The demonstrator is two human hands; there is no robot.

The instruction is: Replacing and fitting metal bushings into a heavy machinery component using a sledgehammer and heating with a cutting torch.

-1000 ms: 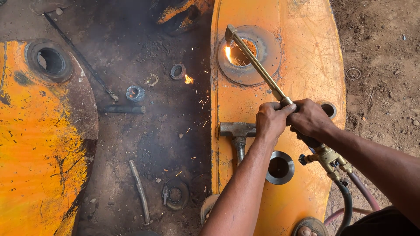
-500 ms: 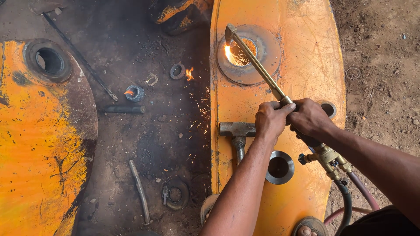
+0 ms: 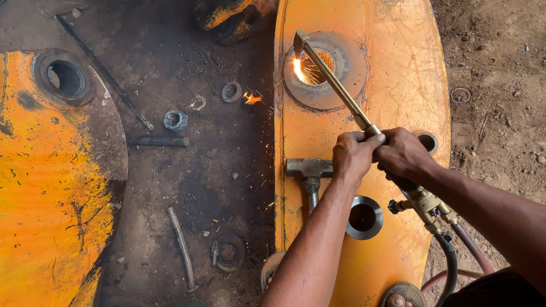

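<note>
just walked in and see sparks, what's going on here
A person grips a brass cutting torch with both hands, left hand ahead of the right hand. Its flame burns at the rim of a round bore in an orange steel plate, throwing sparks onto the ground. A hammer lies on the plate beside the left forearm.

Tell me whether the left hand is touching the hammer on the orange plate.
Cannot tell. In the head view the left hand grips the cutting torch and overlaps the hammer, hiding any gap.

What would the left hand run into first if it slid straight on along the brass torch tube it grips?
Probably the round steel boss with the hole on the orange plate; the left hand points up the torch toward the flame there.
</note>
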